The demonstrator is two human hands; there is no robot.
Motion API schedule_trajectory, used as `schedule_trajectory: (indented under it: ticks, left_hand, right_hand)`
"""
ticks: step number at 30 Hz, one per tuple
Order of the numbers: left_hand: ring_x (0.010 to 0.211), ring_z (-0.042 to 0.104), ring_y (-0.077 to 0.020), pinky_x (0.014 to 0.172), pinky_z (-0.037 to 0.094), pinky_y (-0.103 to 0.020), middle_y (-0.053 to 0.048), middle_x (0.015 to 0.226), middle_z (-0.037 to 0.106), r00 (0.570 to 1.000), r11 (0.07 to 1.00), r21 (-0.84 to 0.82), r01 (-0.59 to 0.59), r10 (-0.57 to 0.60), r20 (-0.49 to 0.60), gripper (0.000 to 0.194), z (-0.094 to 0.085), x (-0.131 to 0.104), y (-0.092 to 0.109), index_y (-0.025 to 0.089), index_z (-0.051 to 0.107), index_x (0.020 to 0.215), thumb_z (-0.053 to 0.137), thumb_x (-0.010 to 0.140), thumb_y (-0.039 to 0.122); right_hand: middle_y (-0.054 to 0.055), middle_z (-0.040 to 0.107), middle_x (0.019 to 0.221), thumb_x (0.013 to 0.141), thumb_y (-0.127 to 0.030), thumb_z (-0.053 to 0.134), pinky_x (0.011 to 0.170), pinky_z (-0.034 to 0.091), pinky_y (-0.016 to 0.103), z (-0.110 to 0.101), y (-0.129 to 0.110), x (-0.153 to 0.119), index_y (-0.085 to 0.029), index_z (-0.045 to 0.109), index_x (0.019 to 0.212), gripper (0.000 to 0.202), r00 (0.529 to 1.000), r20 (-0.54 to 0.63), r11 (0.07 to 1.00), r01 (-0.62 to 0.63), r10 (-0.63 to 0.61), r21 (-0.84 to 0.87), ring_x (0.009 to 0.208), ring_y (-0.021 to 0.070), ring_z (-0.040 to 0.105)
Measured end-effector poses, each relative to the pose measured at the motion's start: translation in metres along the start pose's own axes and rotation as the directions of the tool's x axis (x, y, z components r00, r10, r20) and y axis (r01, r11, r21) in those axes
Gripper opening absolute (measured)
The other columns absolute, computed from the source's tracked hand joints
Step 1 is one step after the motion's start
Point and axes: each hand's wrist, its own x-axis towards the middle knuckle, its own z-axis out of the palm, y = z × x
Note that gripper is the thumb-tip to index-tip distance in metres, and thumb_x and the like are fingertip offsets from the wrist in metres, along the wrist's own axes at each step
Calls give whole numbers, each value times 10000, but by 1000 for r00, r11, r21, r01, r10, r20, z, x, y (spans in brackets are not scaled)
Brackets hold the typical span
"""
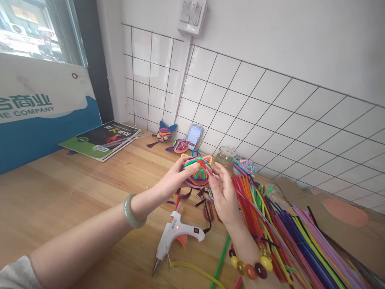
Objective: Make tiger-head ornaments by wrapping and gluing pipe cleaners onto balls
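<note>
Left hand and right hand, half-closed, hold a tasselled pipe-cleaner animal head, ears on, perhaps only details remaining.

A green-and-black booklet is lying on the wooden tabletop near a blue-and-white banner. Black wire grid is running along the white wall, with a switch box sitting above.

Tabletop is showing light wood grain, smooth, faint sheen; glue gun body is looking like smooth white plastic, nozzle bare metal; pipe cleaners are reading fuzzy, matt; bangle is shining, smooth pale green; cardboard is lying matt brown
</note>
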Motion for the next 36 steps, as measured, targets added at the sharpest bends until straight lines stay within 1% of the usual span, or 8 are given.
schedule_trajectory:
  ticks: [3,6,10,13,18,24,30,36]
  left_hand:
    - [1009,688,-229,762,605,-335,-96,1235,630,999,1000,-12,-11,11,35,463,-2,1,0,212,546,1199,692,847,475]
    - [1047,676,-258,800,600,-373,-132,1296,599,999,1000,17,-1,0,53,530,-3,2,0,191,533,1235,733,816,446]
    - [1089,652,-261,884,569,-402,-135,1262,616,998,1000,16,-17,16,62,685,-3,4,-2,187,474,1277,838,713,323]
    - [1093,643,-247,922,548,-398,-122,1261,604,996,997,22,-72,71,45,708,-2,4,-5,192,477,1254,859,660,241]
    - [1048,655,-244,855,566,-384,-124,1258,596,994,991,96,-95,89,63,748,-1,4,-7,195,451,1290,843,653,220]
    - [833,679,-169,665,578,-289,-90,1153,632,988,979,154,-131,116,100,739,0,2,-7,215,440,1306,834,681,235]
    - [929,679,-184,745,581,-300,-115,1246,601,987,980,136,-147,136,86,756,0,2,-9,196,433,1295,836,655,210]
    - [1004,679,-227,809,577,-349,-112,1230,626,984,975,146,-165,153,88,736,1,2,-6,204,455,1301,825,664,204]
  right_hand:
    - [127,581,1357,942,-490,559,967,541,428,-1,0,1,-252,468,1349,481,1000,1,1000,-8,8,-11,1255,257,571]
    - [117,580,1361,948,-488,551,950,553,414,-4,-1,1,-261,479,1340,458,1000,10,1000,-10,11,-21,1243,250,579]
    - [122,575,1366,944,-484,559,931,563,422,-6,0,0,-263,466,1356,476,1000,-11,999,-7,7,-41,1218,255,597]
    - [132,576,1360,938,-489,565,906,575,433,-5,0,0,-259,450,1367,500,1000,-17,999,-9,8,-35,1189,265,614]
    - [137,568,1355,927,-500,577,938,555,457,-4,-2,-1,-258,436,1373,527,999,-27,998,-38,37,-43,1187,266,608]
    - [131,573,1338,922,-499,581,964,536,477,-6,0,-1,-269,438,1378,530,999,-33,997,-35,33,-74,1156,264,622]
    - [128,566,1349,920,-520,573,945,547,453,-6,-4,-1,-264,441,1372,536,998,-27,997,-62,60,-55,1172,263,612]
    - [129,548,1376,924,-511,569,938,549,453,-7,-4,-1,-273,429,1385,537,999,-2,997,-50,50,-66,1179,265,608]
